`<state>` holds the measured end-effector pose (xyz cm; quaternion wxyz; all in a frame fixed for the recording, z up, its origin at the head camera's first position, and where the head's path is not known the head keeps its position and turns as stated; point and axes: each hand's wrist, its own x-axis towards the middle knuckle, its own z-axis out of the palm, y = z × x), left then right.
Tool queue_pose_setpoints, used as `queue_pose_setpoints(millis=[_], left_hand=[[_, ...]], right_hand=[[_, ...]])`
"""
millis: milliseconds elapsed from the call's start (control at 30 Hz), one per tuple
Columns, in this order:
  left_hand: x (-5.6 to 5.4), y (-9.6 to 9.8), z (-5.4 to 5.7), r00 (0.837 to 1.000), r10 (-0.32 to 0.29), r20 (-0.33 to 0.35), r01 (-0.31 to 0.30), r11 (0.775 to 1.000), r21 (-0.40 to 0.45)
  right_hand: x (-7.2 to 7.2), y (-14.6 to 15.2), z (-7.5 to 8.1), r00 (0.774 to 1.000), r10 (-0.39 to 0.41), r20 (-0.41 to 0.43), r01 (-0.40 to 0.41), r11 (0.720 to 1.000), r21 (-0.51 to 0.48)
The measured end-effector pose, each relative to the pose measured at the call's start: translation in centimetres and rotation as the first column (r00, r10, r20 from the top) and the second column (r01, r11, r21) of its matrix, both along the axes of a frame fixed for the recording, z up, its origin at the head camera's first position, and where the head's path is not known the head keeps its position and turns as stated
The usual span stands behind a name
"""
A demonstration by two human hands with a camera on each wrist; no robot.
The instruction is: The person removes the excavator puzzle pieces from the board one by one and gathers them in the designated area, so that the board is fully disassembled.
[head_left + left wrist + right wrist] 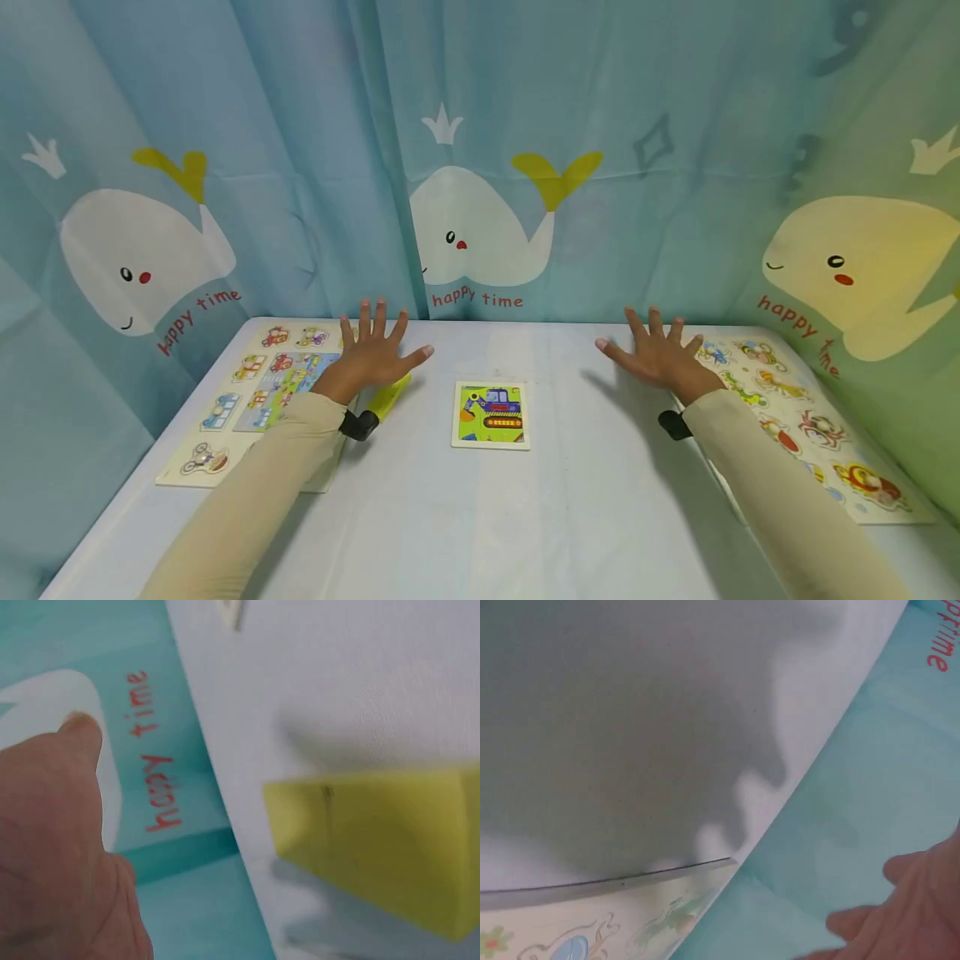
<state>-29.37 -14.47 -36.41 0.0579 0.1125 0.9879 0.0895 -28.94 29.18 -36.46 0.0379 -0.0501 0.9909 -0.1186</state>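
Fingers spread, my left hand (367, 358) hovers near the right edge of a puzzle board with vehicle pieces (221, 410). A yellow block-like object (392, 397) stands beside that wrist; it looms large in the left wrist view, its kind unclear. My right hand (660, 360), also spread and holding nothing, is over the table by the left edge of a second puzzle board with animal pieces (821, 429). Between the hands lies a small square puzzle (491, 415) with an excavator picture. Neither hand touches it.
A white cloth covers the table (480, 517). Behind it and along both sides hangs a blue curtain (480, 67) with whale prints. Dark camera straps (360, 425) sit at the wrists. A smaller colourful picture panel (288, 383) is part of the left board.
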Motion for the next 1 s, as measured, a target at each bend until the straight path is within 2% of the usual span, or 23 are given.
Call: queue_pose_setpoints(millis=[233, 500, 800, 1000], left_hand=[[1.4, 1.2, -0.4, 0.993, -0.115, -0.012, 0.115, 0.993, 0.03], [3.8, 2.8, -0.7, 0.962, -0.272, 0.01, 0.271, 0.959, 0.079], [6.0, 3.6, -1.4, 0.924, -0.377, 0.063, 0.361, 0.915, 0.181], [7.0, 4.3, -2.4, 0.898, -0.426, 0.111, 0.403, 0.897, 0.181]], right_hand=[[-0.2, -0.7, -0.6, 0.981, 0.151, -0.118, -0.165, 0.979, -0.117], [-0.1, -1.6, -1.2, 0.965, 0.203, -0.165, -0.226, 0.965, -0.133], [0.1, -3.4, -1.7, 0.938, 0.273, -0.215, -0.307, 0.941, -0.141], [0.3, -4.6, -1.9, 0.921, 0.305, -0.241, -0.344, 0.928, -0.142]])
